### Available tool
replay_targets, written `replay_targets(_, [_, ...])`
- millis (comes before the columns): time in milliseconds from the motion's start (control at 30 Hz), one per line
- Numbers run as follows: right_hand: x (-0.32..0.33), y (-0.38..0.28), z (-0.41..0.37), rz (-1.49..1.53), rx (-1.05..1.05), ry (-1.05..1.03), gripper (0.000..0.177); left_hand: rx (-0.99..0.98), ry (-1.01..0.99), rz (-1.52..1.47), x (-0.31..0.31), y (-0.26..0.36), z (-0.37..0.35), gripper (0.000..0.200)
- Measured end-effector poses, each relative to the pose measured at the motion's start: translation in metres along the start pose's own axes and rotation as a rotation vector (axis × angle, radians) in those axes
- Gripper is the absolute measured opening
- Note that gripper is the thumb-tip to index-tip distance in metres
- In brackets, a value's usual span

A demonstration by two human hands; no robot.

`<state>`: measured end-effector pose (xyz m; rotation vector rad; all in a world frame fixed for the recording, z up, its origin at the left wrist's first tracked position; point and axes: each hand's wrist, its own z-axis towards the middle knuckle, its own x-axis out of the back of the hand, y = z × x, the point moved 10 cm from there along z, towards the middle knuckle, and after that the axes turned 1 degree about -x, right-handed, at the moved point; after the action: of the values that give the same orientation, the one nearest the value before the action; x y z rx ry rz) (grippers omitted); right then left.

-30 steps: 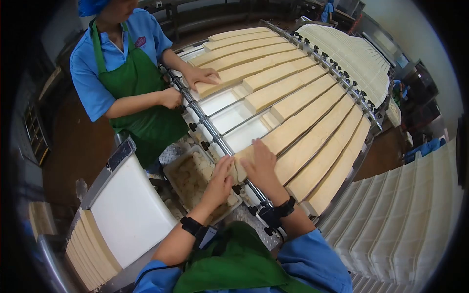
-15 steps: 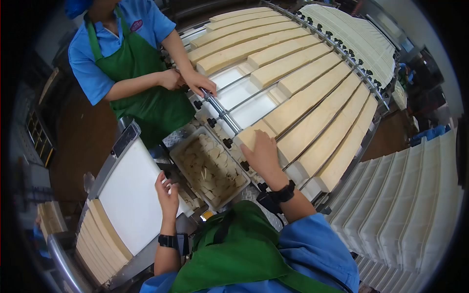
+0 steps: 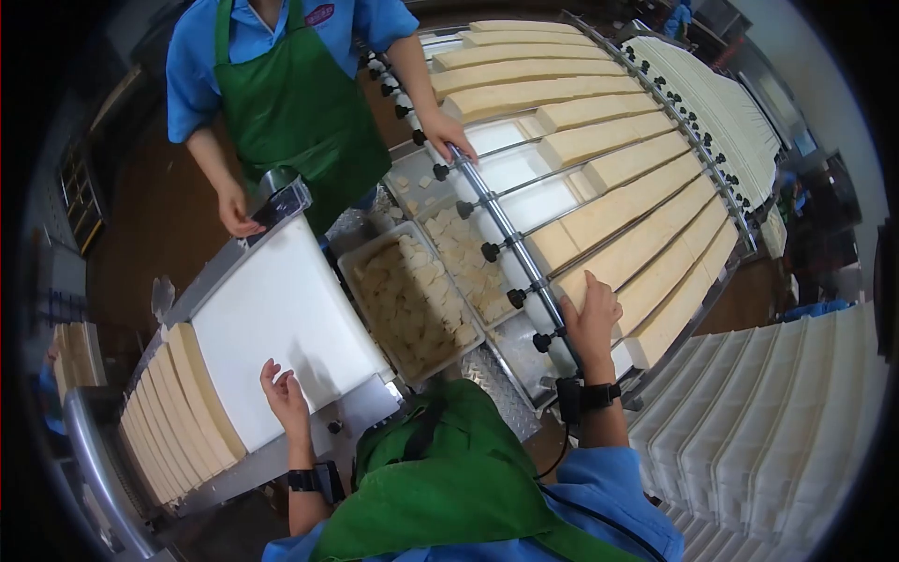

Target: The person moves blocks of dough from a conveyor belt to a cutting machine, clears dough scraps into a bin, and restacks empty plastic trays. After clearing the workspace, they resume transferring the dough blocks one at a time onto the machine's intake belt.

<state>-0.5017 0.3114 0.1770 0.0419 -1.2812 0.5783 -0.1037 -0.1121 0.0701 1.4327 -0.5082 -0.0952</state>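
My left hand [image 3: 287, 401] hovers above the near edge of the white belt [image 3: 281, 323], fingers apart and holding nothing. My right hand [image 3: 592, 323] rests with spread fingers at the near end of a long pale slab [image 3: 646, 248], one of several lying in lanes between thin metal rods. Beside that hand runs a metal bar [image 3: 510, 234] with black knobs. More pale strips [image 3: 178, 412] stand side by side at the lower left end of the belt.
A bin of pale scraps [image 3: 351, 272] sits between the belt and the lanes, with more scraps beside it. Across from me, a co-worker in a green apron [image 3: 290, 103] has one hand on the metal bar. White ribbed stacks [image 3: 758, 403] stand at the right.
My left hand has moved down and left over the belt. My right hand has shifted right to another slab. The co-worker's one hand has moved from the lanes toward the belt's far end.
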Motion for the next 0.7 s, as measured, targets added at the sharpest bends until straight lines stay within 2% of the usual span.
replay_targets(133, [-0.024, 0.012, -0.006, -0.147, -0.102, -0.053, 0.066, -0.002, 0.0, -0.036, 0.015, -0.01, 0.001, 0.048])
replay_targets(200, [-0.033, 0.017, -0.008, -0.36, -0.152, -0.08, 0.07, 0.014, 0.003, -0.048, 0.027, -0.015, 0.001, 0.049])
replay_targets(233, [-0.046, 0.028, -0.008, -0.275, -0.255, -0.264, 0.073, 0.02, 0.017, -0.049, 0.036, -0.017, 0.001, 0.049])
replay_targets(333, [-0.056, 0.038, -0.006, -0.399, -0.321, -0.278, 0.075, 0.053, 0.124, -0.042, 0.078, -0.025, -0.002, 0.05])
replay_targets(367, [-0.053, 0.024, -0.001, -0.425, -0.306, -0.219, 0.075, 0.019, 0.186, 0.144, 0.1, -0.025, -0.004, 0.051])
replay_targets(400, [-0.051, 0.0, 0.003, -0.44, -0.277, -0.161, 0.075, -0.004, 0.26, 0.338, 0.127, -0.029, -0.009, 0.052])
replay_targets(433, [-0.062, -0.032, 0.008, -0.402, -0.2, -0.179, 0.075, -0.118, 0.357, 0.526, 0.156, -0.046, -0.016, 0.055])
replay_targets(467, [-0.072, -0.071, 0.012, -0.285, -0.094, -0.18, 0.074, -0.093, 0.416, 0.718, 0.18, -0.056, -0.025, 0.059])
replay_targets(500, [-0.085, -0.115, 0.013, -0.166, 0.014, -0.189, 0.073, -0.047, 0.468, 0.913, 0.198, -0.062, -0.033, 0.065])
replay_targets(533, [-0.091, -0.179, 0.005, -0.071, 0.245, -0.132, 0.064, 0.213, 0.53, 1.015, 0.219, -0.08, -0.045, 0.076])
replay_targets(600, [-0.132, -0.293, -0.021, 0.274, 0.643, -0.328, 0.052, 0.369, 0.57, 1.03, 0.25, -0.095, -0.064, 0.085])
replay_targets(633, [-0.146, -0.343, -0.043, 0.39, 0.792, -0.342, 0.04, 0.45, 0.576, 0.985, 0.26, -0.103, -0.07, 0.087])
replay_targets(700, [-0.185, -0.439, -0.09, 0.556, 0.927, -0.635, 0.035, 0.473, 0.535, 0.862, 0.268, -0.122, -0.075, 0.091])
